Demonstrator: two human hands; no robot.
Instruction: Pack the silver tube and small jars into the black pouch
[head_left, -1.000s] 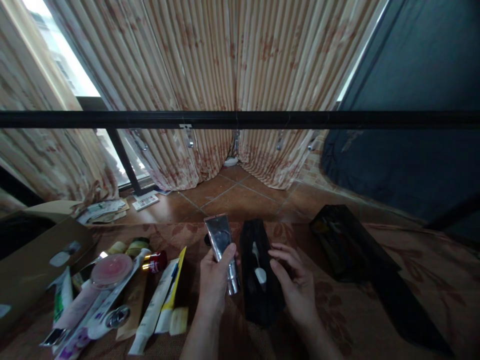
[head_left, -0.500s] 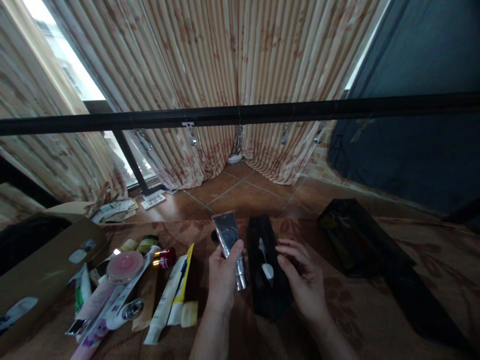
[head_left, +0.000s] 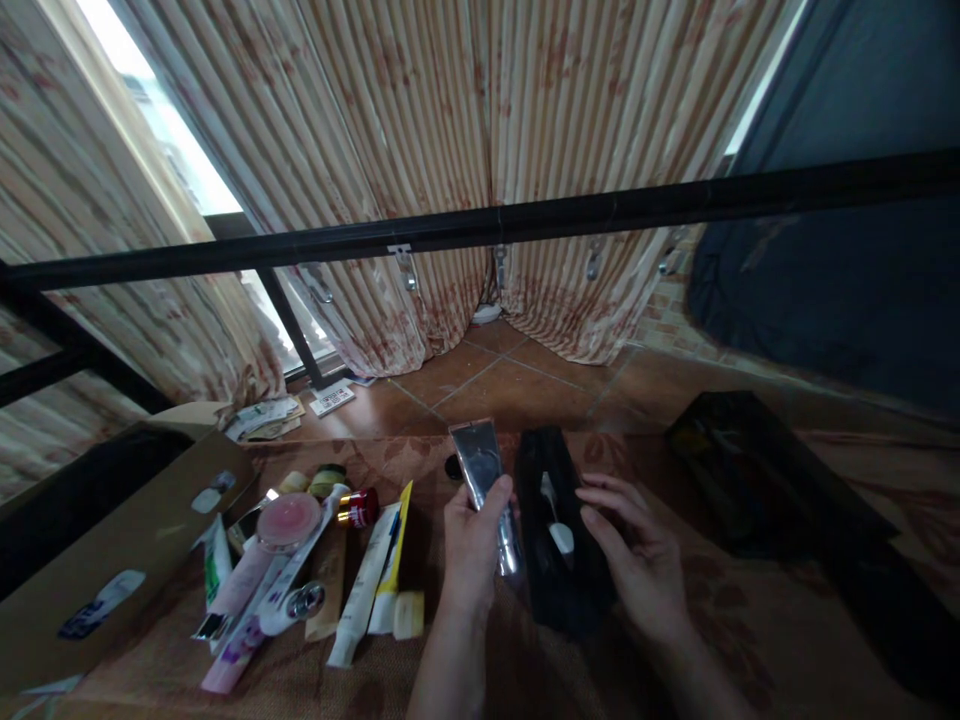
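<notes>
– Scanning left to right, what've you got?

– Brown cardboard box with pale stickers (head_left: 176, 535) first, then a loose pile of toiletries on a brown leaf-patterned cloth (head_left: 142, 665): round pale-pink lidded tub (head_left: 289, 522), dark red jar with a gold band (head_left: 361, 507), long cream-white tube (head_left: 365, 590), slim bright-yellow tube (head_left: 402, 530) right beside it. Small round black lid (head_left: 452, 466) after that.

– And the hands?

– Left hand (head_left: 474, 530) is wrapped round a shiny silver squeeze tube (head_left: 478, 455), thumb across the front, flat end pointing away from the wearer. It's just left of a long black fabric pouch (head_left: 541, 570); can't tell if they touch. Some white round-headed thing (head_left: 561, 540) shows mid-pouch, inside or on top, no idea. Right hand (head_left: 637, 550) is at the pouch's right edge, fingers curled. Pinching or only resting? Can't tell. Far right, well apart, a bulky glossy black bag (head_left: 724, 480).

– So which step's this?

– Reads to me as a hold-and-steady bit: tube up beside the pouch, not in it. Next move probably calls for a sure left grip and the right hand keeping the pouch steady.
</notes>
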